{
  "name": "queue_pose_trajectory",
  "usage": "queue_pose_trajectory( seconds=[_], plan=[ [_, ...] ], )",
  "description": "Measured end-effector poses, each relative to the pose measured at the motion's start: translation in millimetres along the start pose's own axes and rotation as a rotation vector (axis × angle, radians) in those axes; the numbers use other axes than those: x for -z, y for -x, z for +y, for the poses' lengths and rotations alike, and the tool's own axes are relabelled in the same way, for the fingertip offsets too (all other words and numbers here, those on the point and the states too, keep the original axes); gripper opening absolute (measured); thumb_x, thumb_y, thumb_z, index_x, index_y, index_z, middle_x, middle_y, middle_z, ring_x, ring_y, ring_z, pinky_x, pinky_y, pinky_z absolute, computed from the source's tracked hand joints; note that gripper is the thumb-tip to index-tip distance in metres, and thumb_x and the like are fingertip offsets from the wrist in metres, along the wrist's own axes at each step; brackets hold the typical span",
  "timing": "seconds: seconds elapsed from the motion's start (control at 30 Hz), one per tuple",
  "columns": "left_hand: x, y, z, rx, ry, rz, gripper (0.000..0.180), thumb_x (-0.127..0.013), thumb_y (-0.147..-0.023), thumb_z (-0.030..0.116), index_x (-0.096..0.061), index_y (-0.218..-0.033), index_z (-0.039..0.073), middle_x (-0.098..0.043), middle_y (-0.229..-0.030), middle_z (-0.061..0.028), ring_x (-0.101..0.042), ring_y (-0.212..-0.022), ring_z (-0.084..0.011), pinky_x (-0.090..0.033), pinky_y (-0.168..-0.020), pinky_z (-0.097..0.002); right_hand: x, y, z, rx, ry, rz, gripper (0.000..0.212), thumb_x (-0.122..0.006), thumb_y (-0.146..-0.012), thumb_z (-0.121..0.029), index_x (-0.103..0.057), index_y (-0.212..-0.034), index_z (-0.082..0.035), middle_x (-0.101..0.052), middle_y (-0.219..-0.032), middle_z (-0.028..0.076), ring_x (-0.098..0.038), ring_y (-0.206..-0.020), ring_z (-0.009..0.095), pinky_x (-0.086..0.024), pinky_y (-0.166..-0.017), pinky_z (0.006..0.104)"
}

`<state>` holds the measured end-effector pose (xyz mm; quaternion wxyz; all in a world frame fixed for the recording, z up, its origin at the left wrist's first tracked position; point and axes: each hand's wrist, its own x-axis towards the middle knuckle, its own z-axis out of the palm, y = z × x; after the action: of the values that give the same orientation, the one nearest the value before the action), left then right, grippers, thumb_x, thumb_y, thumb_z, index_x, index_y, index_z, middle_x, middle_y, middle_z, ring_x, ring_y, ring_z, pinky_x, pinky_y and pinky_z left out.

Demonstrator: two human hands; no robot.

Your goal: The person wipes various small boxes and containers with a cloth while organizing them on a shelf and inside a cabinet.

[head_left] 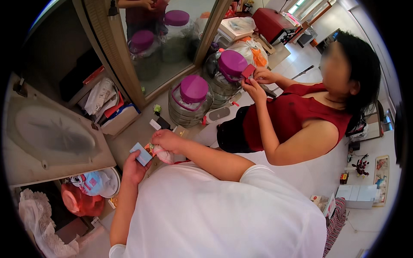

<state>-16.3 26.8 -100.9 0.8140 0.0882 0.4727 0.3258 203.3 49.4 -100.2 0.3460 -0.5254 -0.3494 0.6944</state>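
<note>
My left hand (135, 167) is closed round a flat, light blue box-like piece (140, 154), its thumb lying over one edge. Just to the right, my right hand (167, 140) has its fingers bent together; what they hold, if anything, I cannot make out. Below that hand hangs a white and pink bundle (163, 155), perhaps cloth or a bag. A small orange and yellow patterned thing (150, 149) shows between my two hands.
At right another person (297, 112) in a red top holds a small red box (248, 72). Two large glass jars with purple lids (193, 89) stand ahead beside a mirrored door (159, 56). An open cabinet door (51, 133) and a red plastic basin (77, 200) are at left.
</note>
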Motion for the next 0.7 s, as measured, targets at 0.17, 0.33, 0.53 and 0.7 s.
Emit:
queue_pose_trajectory(
  seconds=[0.17, 0.33, 0.53, 0.7],
  plan=[
    [7.6, -5.4, -4.3, 0.008, 0.042, 0.011, 0.034, -0.057, -0.097, 0.025, -0.054, -0.129, 0.015, -0.063, -0.127, -0.0058, -0.060, -0.115, -0.0243, -0.045, -0.099, -0.0471, -2.4, 1.0, -5.6, -0.019, 0.046, 0.019, 0.012, -0.069, -0.088, -0.014, -0.068, -0.095, -0.004, -0.063, -0.082, 0.002, -0.055, -0.069, 0.011, -0.045, -0.059, 0.0290],
    [9.0, -2.5, -4.5, -0.004, 0.051, 0.002, 0.032, -0.058, -0.096, 0.024, -0.056, -0.128, 0.016, -0.064, -0.125, -0.0056, -0.060, -0.113, -0.0242, -0.047, -0.097, -0.0473, -3.3, -7.3, 3.1, -0.049, -0.006, -0.006, 0.014, -0.069, -0.089, -0.013, -0.068, -0.098, -0.002, -0.065, -0.086, 0.003, -0.058, -0.074, 0.012, -0.048, -0.063, 0.0289],
    [7.1, 2.0, -4.8, -0.016, 0.061, 0.021, 0.032, -0.058, -0.096, 0.023, -0.056, -0.127, 0.015, -0.064, -0.123, -0.0059, -0.060, -0.113, -0.0238, -0.047, -0.097, -0.0470, -3.6, -9.8, 6.0, -0.039, 0.008, -0.029, 0.013, -0.069, -0.089, -0.012, -0.068, -0.098, -0.002, -0.065, -0.085, 0.003, -0.058, -0.072, 0.012, -0.047, -0.062, 0.0280],
    [8.8, 2.2, -6.5, -0.017, 0.063, 0.020, 0.032, -0.058, -0.096, 0.023, -0.056, -0.127, 0.015, -0.064, -0.124, -0.0053, -0.060, -0.114, -0.0236, -0.047, -0.097, -0.0475, -6.5, -3.8, -1.2, -0.058, 0.013, -0.020, 0.012, -0.069, -0.088, -0.013, -0.068, -0.096, -0.003, -0.063, -0.081, 0.002, -0.054, -0.068, 0.010, -0.044, -0.057, 0.0272]
  ],
)
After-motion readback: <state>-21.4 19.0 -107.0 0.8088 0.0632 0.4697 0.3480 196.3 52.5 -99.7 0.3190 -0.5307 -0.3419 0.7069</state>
